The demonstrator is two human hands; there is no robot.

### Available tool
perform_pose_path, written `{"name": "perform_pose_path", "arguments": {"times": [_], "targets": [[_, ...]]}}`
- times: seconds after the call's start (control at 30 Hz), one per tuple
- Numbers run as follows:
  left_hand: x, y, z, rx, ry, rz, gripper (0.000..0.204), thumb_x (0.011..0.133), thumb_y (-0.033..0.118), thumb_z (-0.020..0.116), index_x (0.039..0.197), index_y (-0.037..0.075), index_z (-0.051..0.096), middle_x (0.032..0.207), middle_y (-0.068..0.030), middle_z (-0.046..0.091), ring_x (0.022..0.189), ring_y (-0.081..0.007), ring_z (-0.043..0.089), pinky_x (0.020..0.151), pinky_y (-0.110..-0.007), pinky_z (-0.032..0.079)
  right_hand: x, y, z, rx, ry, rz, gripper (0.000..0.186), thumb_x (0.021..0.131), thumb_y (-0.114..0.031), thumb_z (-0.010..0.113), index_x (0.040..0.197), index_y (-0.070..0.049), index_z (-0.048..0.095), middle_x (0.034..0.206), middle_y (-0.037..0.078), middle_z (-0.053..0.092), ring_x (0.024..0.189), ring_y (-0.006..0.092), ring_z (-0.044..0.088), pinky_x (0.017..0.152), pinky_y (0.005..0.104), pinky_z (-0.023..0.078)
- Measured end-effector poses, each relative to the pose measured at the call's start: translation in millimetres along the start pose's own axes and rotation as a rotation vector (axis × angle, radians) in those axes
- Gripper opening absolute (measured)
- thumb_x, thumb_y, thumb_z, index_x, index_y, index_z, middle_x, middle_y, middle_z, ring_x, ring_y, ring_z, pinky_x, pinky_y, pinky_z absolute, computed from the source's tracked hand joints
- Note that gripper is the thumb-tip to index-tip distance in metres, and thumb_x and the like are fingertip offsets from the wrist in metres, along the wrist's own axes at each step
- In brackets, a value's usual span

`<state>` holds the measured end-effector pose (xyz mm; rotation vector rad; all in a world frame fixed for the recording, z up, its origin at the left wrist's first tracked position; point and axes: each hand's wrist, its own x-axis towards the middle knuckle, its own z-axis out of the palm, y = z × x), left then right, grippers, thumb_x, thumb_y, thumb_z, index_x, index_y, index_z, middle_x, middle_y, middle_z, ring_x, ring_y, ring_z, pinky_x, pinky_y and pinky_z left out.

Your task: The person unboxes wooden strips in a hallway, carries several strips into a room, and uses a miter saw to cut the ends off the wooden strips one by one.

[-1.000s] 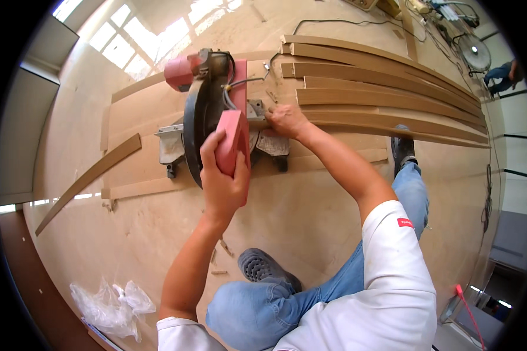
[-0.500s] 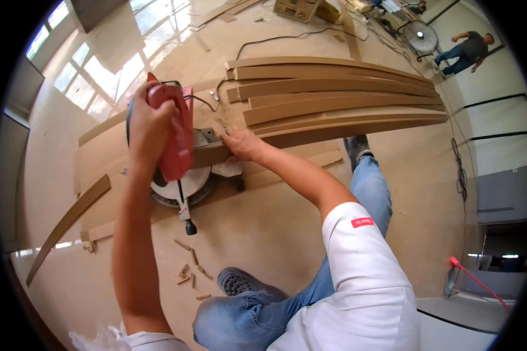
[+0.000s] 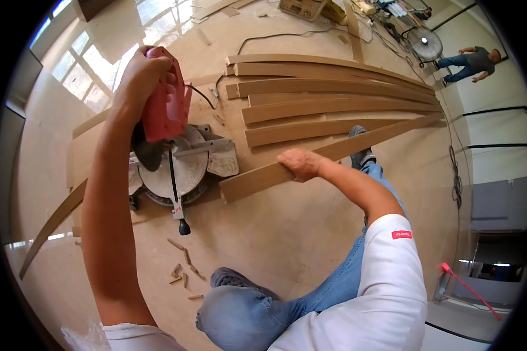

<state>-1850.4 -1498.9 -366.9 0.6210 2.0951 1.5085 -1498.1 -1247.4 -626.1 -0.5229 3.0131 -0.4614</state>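
My left hand is closed round the handle of a red mitre saw. The saw head stands raised, and its round blade shows above the grey metal turntable. My right hand grips a long brown wooden board near its near end, fingers over the top edge. That board's end lies just right of the saw base, apart from the fence. Its far end reaches toward the other boards at the right.
Several long brown boards lie fanned out beyond the saw. A curved strip is at left, and small wood offcuts are scattered near my foot. A black cable crosses the floor. A person stands near a fan.
The saw head has come up off the turntable with my left hand. My right hand has drawn the board off the saw, toward me and to the right.
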Motion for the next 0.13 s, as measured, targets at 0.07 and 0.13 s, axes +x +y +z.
{"name": "perform_pose_path", "arguments": {"times": [0.07, 0.13], "targets": [[3.6, -1.1, -3.0, 0.003, -0.01, -0.001, 0.042, 0.089, 0.017, 0.057, 0.128, 0.004, 0.052, 0.085, -0.0099, 0.066, 0.061, -0.0159, 0.061, 0.053, -0.032, 0.054, -11.9, 20.0, -17.9, 0.008, -0.043, 0.01, 0.071, 0.066, -0.022, 0.084, 0.124, 0.001, 0.051, 0.099, 0.018, 0.061, 0.095, 0.0365, 0.062, 0.085, 0.0463, 0.05], [5.6, -0.8, -2.8, -0.008, -0.007, -0.003, 0.044, 0.088, 0.018, 0.059, 0.13, 0.005, 0.051, 0.085, -0.0093, 0.067, 0.061, -0.0174, 0.061, 0.052, -0.033, 0.055, -20.2, 47.1, -47.1, 0.004, -0.222, 0.043, 0.072, 0.067, -0.021, 0.084, 0.127, -0.001, 0.049, 0.108, 0.018, 0.063, 0.104, 0.0364, 0.064, 0.094, 0.0453, 0.051]]}}
